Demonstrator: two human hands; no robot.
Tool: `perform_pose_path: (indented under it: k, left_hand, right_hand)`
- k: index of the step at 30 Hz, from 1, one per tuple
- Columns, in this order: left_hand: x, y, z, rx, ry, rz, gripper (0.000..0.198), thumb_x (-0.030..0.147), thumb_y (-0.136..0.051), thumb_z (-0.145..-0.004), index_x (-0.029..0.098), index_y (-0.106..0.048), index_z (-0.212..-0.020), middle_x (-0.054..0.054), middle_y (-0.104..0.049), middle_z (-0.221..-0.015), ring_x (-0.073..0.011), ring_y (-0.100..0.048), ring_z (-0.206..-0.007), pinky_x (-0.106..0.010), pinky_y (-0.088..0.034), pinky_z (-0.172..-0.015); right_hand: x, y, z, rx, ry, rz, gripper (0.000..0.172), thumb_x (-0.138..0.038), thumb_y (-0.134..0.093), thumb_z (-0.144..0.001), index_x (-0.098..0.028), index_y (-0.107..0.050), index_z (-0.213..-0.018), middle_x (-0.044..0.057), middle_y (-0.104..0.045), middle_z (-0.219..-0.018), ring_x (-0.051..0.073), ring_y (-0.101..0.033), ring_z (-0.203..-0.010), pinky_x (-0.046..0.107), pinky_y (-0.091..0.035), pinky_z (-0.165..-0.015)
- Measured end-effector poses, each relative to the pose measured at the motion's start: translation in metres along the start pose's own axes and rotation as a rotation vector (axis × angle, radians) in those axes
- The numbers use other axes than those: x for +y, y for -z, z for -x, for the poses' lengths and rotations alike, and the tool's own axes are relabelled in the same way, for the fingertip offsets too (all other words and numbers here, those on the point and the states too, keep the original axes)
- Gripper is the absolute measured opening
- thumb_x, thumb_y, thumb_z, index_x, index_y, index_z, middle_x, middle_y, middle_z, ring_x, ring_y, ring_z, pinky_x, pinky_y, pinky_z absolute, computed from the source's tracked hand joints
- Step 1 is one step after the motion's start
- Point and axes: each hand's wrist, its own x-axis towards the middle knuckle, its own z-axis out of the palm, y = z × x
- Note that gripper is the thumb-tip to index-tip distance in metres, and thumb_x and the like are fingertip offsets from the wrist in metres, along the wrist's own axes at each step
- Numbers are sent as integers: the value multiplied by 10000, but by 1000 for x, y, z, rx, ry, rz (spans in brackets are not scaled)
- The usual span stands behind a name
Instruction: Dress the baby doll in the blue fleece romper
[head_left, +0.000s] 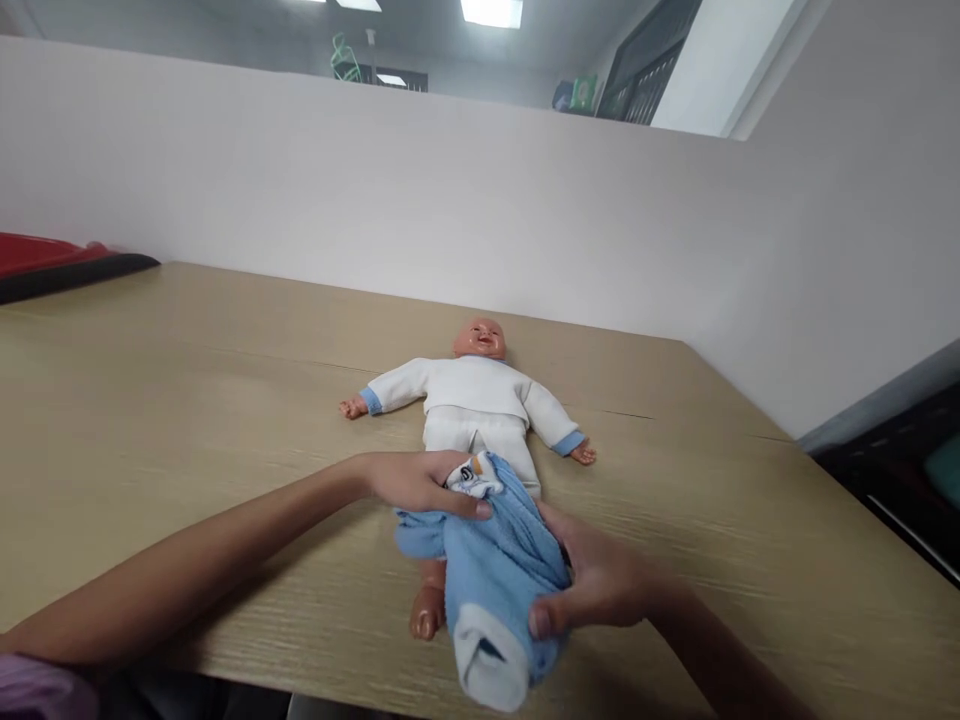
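Note:
A baby doll (472, 392) in a white top with blue cuffs lies on its back on the wooden table (187, 400), head away from me and arms spread. Blue trousers (491, 570) with white cuffs are bunched over its legs. My left hand (420, 482) grips the trousers' waistband at the doll's hip. My right hand (592, 578) holds the blue fabric lower down, near the white cuff. One bare doll foot (426, 615) sticks out under the cloth on the left; the other leg is hidden inside the trousers.
A white partition wall (450, 210) runs along the far edge of the table. A red and black object (52, 262) lies at the far left. The table's right edge drops off toward dark furniture (900, 490).

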Motion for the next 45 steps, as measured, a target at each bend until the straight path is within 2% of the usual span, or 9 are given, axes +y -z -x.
perform_pose_path:
  k: [3,8,14,24,30,34,38,40,45]
  left_hand:
    - [1,-1,1,-29,48,14,468,513,-796,-892,216,-738,-1249,-37,-789,-1163,-255,-730,-1055,-338,-585,-955]
    - [-1,-1,0,-92,62,-22,416,448,-893,-797,205,-791,-1119,-22,-808,-1087,-255,-740,-1000,-342,-595,-945]
    - [-17,6,-6,-45,-77,141,371,461,-772,-929,152,-775,-1133,-64,-792,-1136,-236,-719,-1077,-369,-529,-1075]
    - [-13,-1,-7,153,-26,43,508,607,-701,-941,128,-757,-1102,-78,-776,-1120,-264,-689,-1058,-358,-528,-1016]
    - [-27,5,-4,163,13,236,728,750,-798,-759,132,-739,-1140,-97,-787,-1092,-283,-725,-1009,-390,-580,-964]
    - [-33,12,-7,115,-15,249,873,750,-911,-568,158,-737,-1185,-98,-797,-1086,-309,-739,-1038,-420,-604,-949]
    - [-13,5,-7,3,-6,20,708,529,-990,-593,170,-772,-1163,-60,-803,-1114,-312,-734,-1094,-410,-585,-1012]
    - [-1,-3,-6,-14,-8,-56,570,467,-951,-688,156,-790,-1138,-56,-807,-1124,-307,-740,-1087,-405,-568,-1039]
    - [4,-8,-4,-47,-29,-51,478,478,-872,-784,108,-812,-1081,-59,-816,-1079,-329,-736,-1077,-397,-566,-1020]
  right_hand:
    - [-7,-2,4,-7,-32,86,937,-372,-998,-612,-267,-577,-1442,52,-705,-1322,305,-639,-1289,410,-524,-1110]
    - [7,-8,2,136,-136,101,310,-440,-827,-836,-211,-718,-1014,-13,-688,-827,164,-620,-711,258,-529,-652]
    - [17,-6,-5,303,57,-156,563,-359,-786,-882,-239,-612,-1403,43,-698,-1201,220,-619,-1062,317,-509,-915]
    - [22,-12,-6,-91,35,-458,408,-406,-826,-821,-164,-631,-1085,-47,-528,-650,106,-445,-538,255,-356,-551]
    - [35,-17,-19,186,107,-601,344,-407,-842,-700,-187,-673,-904,-2,-627,-705,120,-474,-524,261,-386,-508]
    - [32,-29,-17,143,103,-660,364,-429,-839,-728,-184,-692,-953,-32,-609,-664,92,-419,-469,221,-360,-446]
    - [20,-60,-5,406,72,-409,637,-339,-897,-753,-255,-639,-1330,37,-757,-1127,185,-699,-944,311,-574,-860]
    - [19,-79,-2,601,35,-338,671,-358,-882,-779,-275,-616,-1389,67,-709,-1365,266,-639,-1278,428,-480,-1127]
    - [33,-112,-11,921,42,-428,608,-540,-808,-809,-248,-673,-1325,109,-722,-1375,351,-646,-1310,509,-486,-1137]
